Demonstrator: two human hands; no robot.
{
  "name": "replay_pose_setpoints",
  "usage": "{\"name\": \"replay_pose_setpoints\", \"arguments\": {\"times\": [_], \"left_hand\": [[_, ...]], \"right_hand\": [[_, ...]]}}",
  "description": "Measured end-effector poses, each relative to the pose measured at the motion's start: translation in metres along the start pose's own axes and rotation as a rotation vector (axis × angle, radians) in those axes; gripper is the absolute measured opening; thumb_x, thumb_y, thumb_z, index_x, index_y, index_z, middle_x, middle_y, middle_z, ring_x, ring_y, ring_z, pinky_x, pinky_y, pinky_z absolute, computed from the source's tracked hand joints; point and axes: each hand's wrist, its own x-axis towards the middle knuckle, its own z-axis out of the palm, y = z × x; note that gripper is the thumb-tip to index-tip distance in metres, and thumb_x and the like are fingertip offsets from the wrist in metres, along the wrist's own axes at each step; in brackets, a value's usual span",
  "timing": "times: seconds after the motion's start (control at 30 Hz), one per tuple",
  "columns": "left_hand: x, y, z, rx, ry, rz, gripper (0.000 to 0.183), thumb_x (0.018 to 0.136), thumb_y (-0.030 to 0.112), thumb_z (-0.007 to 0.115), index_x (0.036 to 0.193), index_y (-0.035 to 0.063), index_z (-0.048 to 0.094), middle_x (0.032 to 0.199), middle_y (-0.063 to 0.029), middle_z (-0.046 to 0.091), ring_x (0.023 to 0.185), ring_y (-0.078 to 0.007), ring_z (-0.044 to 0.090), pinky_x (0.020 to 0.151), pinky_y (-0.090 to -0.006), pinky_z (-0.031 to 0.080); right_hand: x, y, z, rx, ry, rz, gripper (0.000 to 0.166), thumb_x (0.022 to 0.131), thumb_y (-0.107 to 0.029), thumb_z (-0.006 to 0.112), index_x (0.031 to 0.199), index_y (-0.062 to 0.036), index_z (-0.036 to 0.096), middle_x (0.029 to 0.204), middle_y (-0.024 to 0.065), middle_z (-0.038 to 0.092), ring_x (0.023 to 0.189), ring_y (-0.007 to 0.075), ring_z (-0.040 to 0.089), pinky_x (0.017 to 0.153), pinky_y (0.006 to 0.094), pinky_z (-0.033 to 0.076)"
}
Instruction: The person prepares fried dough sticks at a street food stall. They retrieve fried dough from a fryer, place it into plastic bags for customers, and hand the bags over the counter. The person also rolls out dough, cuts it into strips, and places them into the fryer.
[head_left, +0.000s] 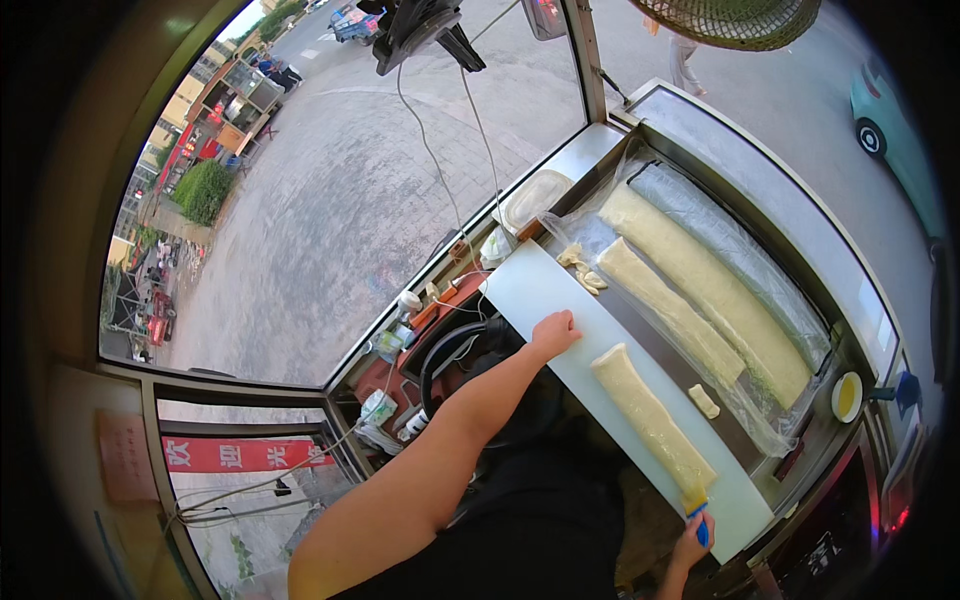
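Note:
A long flat strip of dough (651, 420) lies on a white cutting board (525, 281). My right hand (694, 541) grips a blue-handled brush (702, 529), whose bristles touch the strip's near right end, where the surface looks wet and yellowish. My left hand (556, 334) rests on the board beyond the strip's other end, fingers curled; nothing shows in it. Behind the board, a narrower dough slab (667, 311) and a wide dough slab (712, 300) lie on clear plastic film. Small dough scraps (585, 270) and a short dough piece (703, 401) are near them.
A bowl of yellow liquid (847, 397) stands at the right rim of the metal counter. Left of the board are a steering wheel (431, 375) and a lidded plastic container (536, 199). Cables (480, 135) hang before the windscreen. A woven basket (735, 22) is overhead.

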Motion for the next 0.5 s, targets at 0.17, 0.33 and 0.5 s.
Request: {"name": "replay_pose_setpoints", "arguments": {"times": [0.17,0.33,0.5], "left_hand": [[0.007,0.006,-0.001,0.013,-0.022,-0.019,0.026,0.075,0.029,0.071,0.083,0.0088,0.058,0.085,-0.0117,0.065,0.084,-0.0322,0.063,0.069,-0.0439,0.048],[0.017,-0.013,0.013,0.012,0.053,0.006,0.026,0.074,0.030,0.073,0.080,0.0083,0.061,0.083,-0.0123,0.065,0.083,-0.0313,0.063,0.070,-0.0447,0.048],[0.020,-0.025,0.016,-0.020,0.054,0.094,0.028,0.073,0.024,0.074,0.070,0.0032,0.055,0.064,-0.0112,0.059,0.061,-0.0250,0.057,0.057,-0.0403,0.046]], "right_hand": [[0.020,0.018,-0.056,0.149,0.134,0.218,0.019,0.098,-0.021,0.058,0.097,-0.0017,0.060,0.070,0.0006,0.055,0.057,0.0070,0.048,0.050,0.0223,0.040],[0.126,-0.053,-0.065,0.712,0.399,0.317,0.018,0.099,-0.031,0.058,0.095,-0.0127,0.059,0.070,-0.0057,0.049,0.060,0.0031,0.046,0.054,0.0210,0.039],[0.290,-0.035,-0.088,1.043,0.341,0.189,0.024,0.095,-0.033,0.060,0.084,-0.0139,0.051,0.071,-0.0019,0.054,0.063,0.0091,0.053,0.055,0.0237,0.041]]}}
